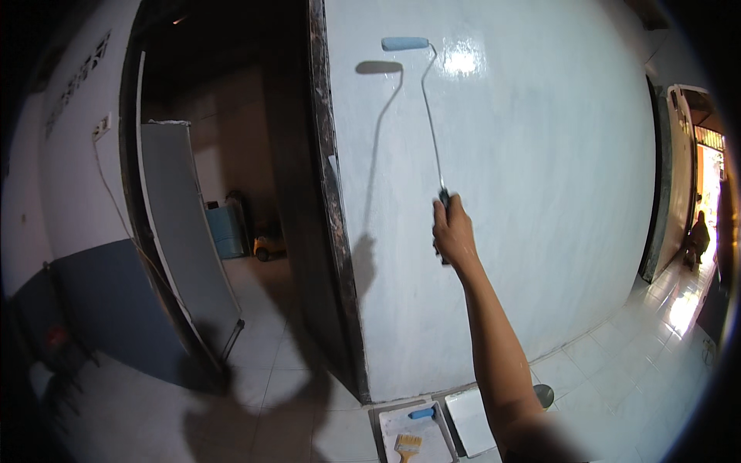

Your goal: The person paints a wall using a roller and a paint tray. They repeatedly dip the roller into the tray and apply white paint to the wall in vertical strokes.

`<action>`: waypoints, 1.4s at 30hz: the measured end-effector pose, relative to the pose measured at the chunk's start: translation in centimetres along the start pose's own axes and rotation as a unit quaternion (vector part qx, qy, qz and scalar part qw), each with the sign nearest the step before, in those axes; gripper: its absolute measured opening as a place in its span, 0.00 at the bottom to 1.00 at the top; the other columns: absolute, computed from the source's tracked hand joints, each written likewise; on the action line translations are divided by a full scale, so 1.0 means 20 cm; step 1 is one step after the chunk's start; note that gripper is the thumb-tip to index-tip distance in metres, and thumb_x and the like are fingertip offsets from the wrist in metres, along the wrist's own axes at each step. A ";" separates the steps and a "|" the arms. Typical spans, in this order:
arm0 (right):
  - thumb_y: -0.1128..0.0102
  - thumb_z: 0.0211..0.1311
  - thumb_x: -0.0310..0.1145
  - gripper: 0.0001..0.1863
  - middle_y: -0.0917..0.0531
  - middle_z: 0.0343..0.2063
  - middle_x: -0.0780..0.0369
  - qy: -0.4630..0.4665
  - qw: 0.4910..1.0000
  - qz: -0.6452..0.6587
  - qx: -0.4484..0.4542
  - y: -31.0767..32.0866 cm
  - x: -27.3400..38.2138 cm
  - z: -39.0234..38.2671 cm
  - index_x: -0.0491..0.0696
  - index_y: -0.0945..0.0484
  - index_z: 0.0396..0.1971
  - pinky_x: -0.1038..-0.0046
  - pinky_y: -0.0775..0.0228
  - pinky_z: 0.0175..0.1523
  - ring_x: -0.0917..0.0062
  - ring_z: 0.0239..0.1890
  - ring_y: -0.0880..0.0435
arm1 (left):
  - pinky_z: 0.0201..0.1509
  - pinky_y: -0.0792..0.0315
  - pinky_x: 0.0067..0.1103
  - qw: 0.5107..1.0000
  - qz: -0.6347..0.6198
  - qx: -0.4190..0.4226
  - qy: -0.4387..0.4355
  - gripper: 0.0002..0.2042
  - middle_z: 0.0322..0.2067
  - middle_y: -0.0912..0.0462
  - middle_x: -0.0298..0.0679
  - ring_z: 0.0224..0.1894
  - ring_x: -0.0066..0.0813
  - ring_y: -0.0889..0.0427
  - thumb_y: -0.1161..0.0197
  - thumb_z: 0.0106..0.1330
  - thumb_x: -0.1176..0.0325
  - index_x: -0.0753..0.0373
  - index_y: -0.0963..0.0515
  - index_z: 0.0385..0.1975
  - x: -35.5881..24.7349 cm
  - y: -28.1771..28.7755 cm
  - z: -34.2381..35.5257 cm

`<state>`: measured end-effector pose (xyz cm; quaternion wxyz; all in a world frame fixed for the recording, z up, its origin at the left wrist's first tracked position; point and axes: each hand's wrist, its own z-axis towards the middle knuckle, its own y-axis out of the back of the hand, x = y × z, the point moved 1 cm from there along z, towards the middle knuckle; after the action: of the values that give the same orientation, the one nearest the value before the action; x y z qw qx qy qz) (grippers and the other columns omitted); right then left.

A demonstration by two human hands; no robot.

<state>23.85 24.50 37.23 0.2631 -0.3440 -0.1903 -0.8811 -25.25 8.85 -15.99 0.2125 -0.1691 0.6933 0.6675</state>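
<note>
My right hand (454,231) is closed around the dark handle of a paint roller (405,44), its arm reaching up from the lower right. The roller has a light blue sleeve on a long, thin bent metal frame. It is held up in front of the pale bluish-white wall (525,193), near the top. Its shadow falls on the wall, offset below and to the left, so the sleeve appears apart from the surface. A wet-looking shine shows beside the sleeve. My left hand is out of view.
On the tiled floor below stands a white paint tray (390,432) with a small blue roller (422,413) and a paintbrush (407,443). A white flat panel or tray (468,420) and a round container (544,396) are beside it. A dark doorframe (333,193) edges the wall.
</note>
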 end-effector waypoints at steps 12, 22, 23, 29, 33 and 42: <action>0.54 0.75 0.46 0.23 0.19 0.31 0.36 0.042 0.992 -0.104 -0.055 -0.35 -0.46 0.18 0.37 0.28 0.38 0.44 0.27 0.43 0.37 0.38 0.20 | 0.64 0.29 0.35 0.999 -0.010 0.028 0.011 0.34 0.54 0.20 0.52 0.59 0.49 0.23 0.27 0.54 0.44 0.63 0.22 0.55 -0.02 -0.02 -0.03; 0.49 0.72 0.40 0.17 0.19 0.28 0.38 -0.167 0.975 -0.143 0.036 -0.43 -1.76 -1.72 0.38 0.28 0.37 0.44 0.29 0.36 0.38 0.35 0.20 | 0.59 0.27 0.37 0.997 0.000 -0.055 -0.054 0.30 0.49 0.18 0.52 0.53 0.52 0.20 0.26 0.55 0.47 0.66 0.21 0.49 0.02 0.03 -0.11; 0.49 0.72 0.40 0.17 0.18 0.30 0.38 -0.181 0.967 -0.171 0.058 -0.41 -1.87 -1.93 0.38 0.28 0.36 0.45 0.28 0.38 0.38 0.36 0.20 | 0.59 0.26 0.37 0.994 0.006 -0.078 -0.077 0.30 0.48 0.17 0.52 0.53 0.53 0.20 0.26 0.55 0.48 0.66 0.21 0.49 0.05 0.01 -0.11; 0.50 0.72 0.41 0.17 0.17 0.31 0.39 -0.255 0.945 -0.178 0.095 -0.38 -1.97 -2.49 0.39 0.28 0.39 0.45 0.28 0.41 0.41 0.37 0.18 | 0.60 0.27 0.37 0.990 0.016 -0.105 -0.090 0.30 0.49 0.17 0.52 0.53 0.52 0.20 0.26 0.55 0.47 0.66 0.20 0.49 0.14 0.01 -0.16; 0.48 0.72 0.42 0.18 0.19 0.27 0.39 -0.184 0.961 -0.207 0.018 -0.46 -1.79 -1.88 0.38 0.26 0.38 0.44 0.29 0.36 0.39 0.33 0.19 | 0.60 0.27 0.37 0.994 -0.002 -0.071 -0.077 0.30 0.48 0.17 0.52 0.53 0.52 0.20 0.26 0.54 0.48 0.66 0.20 0.48 0.05 0.05 -0.10; 0.49 0.73 0.41 0.19 0.19 0.27 0.40 -0.036 0.992 -0.096 -0.071 -0.43 -0.99 -0.61 0.38 0.26 0.32 0.47 0.29 0.34 0.39 0.33 0.20 | 0.55 0.25 0.39 0.991 0.004 -0.080 -0.110 0.27 0.45 0.16 0.52 0.49 0.53 0.19 0.26 0.53 0.49 0.66 0.19 0.44 0.06 -0.13 0.04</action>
<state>24.88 31.65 13.58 0.1458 -0.3731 -0.1689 -0.9006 -25.00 9.55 -18.82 0.2712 -0.1082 0.6107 0.7361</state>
